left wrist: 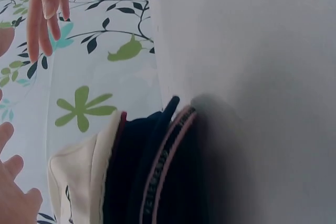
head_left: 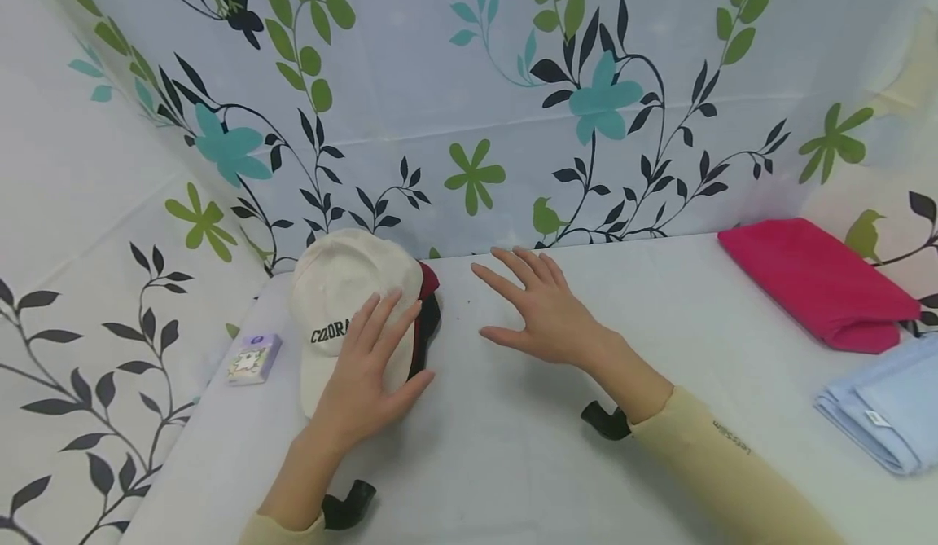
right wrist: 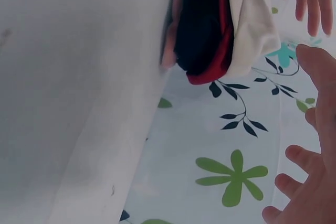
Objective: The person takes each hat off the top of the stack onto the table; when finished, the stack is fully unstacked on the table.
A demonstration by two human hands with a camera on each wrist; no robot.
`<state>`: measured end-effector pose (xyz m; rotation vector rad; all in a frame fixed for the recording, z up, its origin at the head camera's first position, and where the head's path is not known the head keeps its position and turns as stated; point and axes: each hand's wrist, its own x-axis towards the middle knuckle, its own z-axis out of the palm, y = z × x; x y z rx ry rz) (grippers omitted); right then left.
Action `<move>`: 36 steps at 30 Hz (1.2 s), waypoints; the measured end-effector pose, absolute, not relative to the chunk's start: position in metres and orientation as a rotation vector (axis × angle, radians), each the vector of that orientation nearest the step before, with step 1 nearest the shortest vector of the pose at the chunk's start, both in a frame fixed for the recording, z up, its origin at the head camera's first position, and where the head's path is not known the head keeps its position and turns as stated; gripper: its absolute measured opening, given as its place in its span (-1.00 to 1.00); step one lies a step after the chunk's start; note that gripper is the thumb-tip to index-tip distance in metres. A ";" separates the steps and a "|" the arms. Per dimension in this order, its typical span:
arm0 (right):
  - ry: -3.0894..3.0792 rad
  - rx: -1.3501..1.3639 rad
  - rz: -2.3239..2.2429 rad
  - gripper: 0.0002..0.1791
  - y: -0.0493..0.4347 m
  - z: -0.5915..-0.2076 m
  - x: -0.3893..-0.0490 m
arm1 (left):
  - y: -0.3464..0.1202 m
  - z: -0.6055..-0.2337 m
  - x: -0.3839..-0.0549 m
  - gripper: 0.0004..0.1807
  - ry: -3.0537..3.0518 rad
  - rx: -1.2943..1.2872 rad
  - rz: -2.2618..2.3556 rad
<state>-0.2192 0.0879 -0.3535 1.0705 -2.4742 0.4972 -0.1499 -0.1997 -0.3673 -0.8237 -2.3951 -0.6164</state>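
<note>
A cream baseball cap [head_left: 352, 276] with dark lettering lies on top of a stack of caps at the left of the table. Beneath it a red cap [head_left: 428, 281] and a dark cap [head_left: 432, 317] show at the edge; the left wrist view shows the dark layers [left wrist: 137, 150] from the side. My left hand [head_left: 366, 382] hovers over the cream cap, fingers spread, and covers part of the lettering. To the right of the stack my right hand [head_left: 542, 309] is held above the table with straight, spread fingers and nothing in it.
Left of the caps sits a small white and purple box [head_left: 253, 359]. A folded red cloth [head_left: 817, 284] lies at the back right, with a folded light blue cloth [head_left: 890, 406] in front of it. A patterned curtain [head_left: 410, 97] hangs behind the white table [head_left: 498, 463].
</note>
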 end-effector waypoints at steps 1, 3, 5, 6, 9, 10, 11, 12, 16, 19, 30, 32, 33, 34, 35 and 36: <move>-2.469 1.073 0.509 -0.12 0.085 -0.353 -0.220 | -0.202 -0.367 -0.149 -0.17 -2.396 -0.809 -0.628; -2.470 1.072 0.524 -0.12 0.078 -0.351 -0.222 | -0.207 -0.368 -0.148 -0.16 -2.404 -0.779 -0.645; -2.475 1.077 0.546 -0.13 0.072 -0.350 -0.224 | -0.213 -0.368 -0.147 -0.15 -2.416 -0.746 -0.665; -2.480 1.079 0.553 -0.13 0.069 -0.349 -0.225 | -0.216 -0.368 -0.146 -0.15 -2.425 -0.726 -0.672; -2.487 1.087 0.566 -0.14 0.060 -0.348 -0.228 | -0.223 -0.369 -0.143 -0.14 -2.439 -0.672 -0.692; -2.487 1.091 0.571 -0.15 0.057 -0.348 -0.229 | -0.225 -0.369 -0.142 -0.13 -2.435 -0.662 -0.702; -2.487 1.093 0.576 -0.15 0.054 -0.347 -0.230 | -0.227 -0.369 -0.141 -0.13 -2.428 -0.653 -0.713; -2.487 1.096 0.588 -0.15 0.051 -0.347 -0.231 | -0.230 -0.369 -0.141 -0.12 -2.420 -0.646 -0.728; -2.495 1.104 0.613 -0.15 0.036 -0.345 -0.235 | -0.241 -0.370 -0.138 -0.11 -2.406 -0.603 -0.806; -2.513 1.103 0.630 -0.15 0.026 -0.343 -0.238 | -0.250 -0.371 -0.134 -0.10 -2.422 -0.537 -0.865; -2.458 1.119 0.706 -0.17 -0.010 -0.332 -0.253 | -0.278 -0.384 -0.126 -0.03 -2.435 -0.339 -1.018; -2.435 1.143 0.753 -0.17 -0.017 -0.330 -0.254 | -0.283 -0.387 -0.125 -0.03 -2.436 -0.291 -1.036; -2.427 1.150 0.779 -0.17 -0.021 -0.330 -0.255 | -0.285 -0.388 -0.125 -0.03 -2.433 -0.272 -1.053; -2.425 1.153 0.802 -0.17 -0.023 -0.330 -0.256 | -0.287 -0.389 -0.125 -0.03 -2.431 -0.255 -1.074; -2.428 1.151 0.822 -0.17 -0.026 -0.330 -0.256 | -0.289 -0.391 -0.125 -0.03 -2.430 -0.237 -1.099; -2.435 1.146 0.838 -0.17 -0.028 -0.330 -0.257 | -0.290 -0.392 -0.125 -0.03 -2.435 -0.217 -1.128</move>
